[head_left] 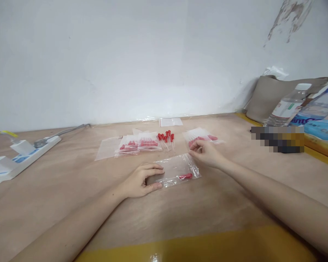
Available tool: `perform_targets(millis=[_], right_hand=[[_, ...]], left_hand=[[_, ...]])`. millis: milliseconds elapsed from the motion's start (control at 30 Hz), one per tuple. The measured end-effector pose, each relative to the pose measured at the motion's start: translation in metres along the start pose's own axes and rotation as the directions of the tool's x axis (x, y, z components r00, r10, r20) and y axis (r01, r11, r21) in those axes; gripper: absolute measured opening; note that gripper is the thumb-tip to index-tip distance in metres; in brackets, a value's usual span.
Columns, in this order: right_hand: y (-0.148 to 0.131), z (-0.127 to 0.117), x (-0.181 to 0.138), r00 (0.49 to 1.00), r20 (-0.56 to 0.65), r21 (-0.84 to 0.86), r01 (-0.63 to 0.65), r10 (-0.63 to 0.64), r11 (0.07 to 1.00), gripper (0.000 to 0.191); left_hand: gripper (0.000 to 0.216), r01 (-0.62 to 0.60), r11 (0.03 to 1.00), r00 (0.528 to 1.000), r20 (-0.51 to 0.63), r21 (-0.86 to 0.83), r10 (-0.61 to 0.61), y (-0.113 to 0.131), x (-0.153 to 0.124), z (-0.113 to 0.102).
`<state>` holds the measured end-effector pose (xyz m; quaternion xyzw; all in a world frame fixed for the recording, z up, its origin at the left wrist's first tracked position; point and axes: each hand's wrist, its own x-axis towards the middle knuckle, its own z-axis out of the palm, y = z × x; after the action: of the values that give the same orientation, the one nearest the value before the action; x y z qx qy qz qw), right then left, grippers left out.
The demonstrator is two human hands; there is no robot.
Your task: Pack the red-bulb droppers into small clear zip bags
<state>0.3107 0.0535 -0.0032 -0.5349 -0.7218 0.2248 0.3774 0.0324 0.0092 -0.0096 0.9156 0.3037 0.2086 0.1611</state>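
A clear zip-lock bag (172,164) lies flat in front of me, with a red dropper bulb (186,176) inside near its zip end. My left hand (143,180) rests at the bag's left end, thumb and fingers apart. At the far right corner of the bag, the thumb and forefinger of my right hand (205,153) are pinched together on its edge. Just beyond the bag lies a loose bunch of glass droppers with red bulbs (166,137). Filled bags of droppers (149,142) are stacked to the left, and more filled bags (198,135) lie behind my right hand.
An empty-looking bag (171,122) lies by the wall, and another flat bag (105,148) is at the left. A power strip (34,154) with plugs stands far left. At right are a water bottle (288,105), a grey-brown bag (265,96), a blue packet (324,129) and a blurred-out item.
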Motion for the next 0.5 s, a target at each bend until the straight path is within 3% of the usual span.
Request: perform_targets(millis=[67,167,333,500], right_hand=[[-0.005,0.006,0.022,1.000,-0.008,-0.148,0.015,-0.017,0.989,0.005],[-0.018,0.026,0.054,0.997,-0.067,-0.258,-0.060,0.044,0.964,0.003],[-0.026,0.063,0.095,0.974,-0.096,-0.251,-0.225,0.207,0.941,0.020],[-0.017,0.073,0.112,0.959,-0.032,-0.266,-0.281,0.283,0.922,0.008]], left_hand=[[0.039,-0.004,1.000,1.000,-0.004,-0.006,0.004,0.000,0.000,0.000],[0.039,-0.005,1.000,1.000,0.000,-0.008,0.005,0.001,0.000,0.000],[0.039,-0.014,1.000,1.000,0.007,-0.014,0.014,0.003,0.000,-0.001],[0.038,-0.020,0.999,1.000,-0.003,-0.030,0.020,0.002,0.000,-0.001]])
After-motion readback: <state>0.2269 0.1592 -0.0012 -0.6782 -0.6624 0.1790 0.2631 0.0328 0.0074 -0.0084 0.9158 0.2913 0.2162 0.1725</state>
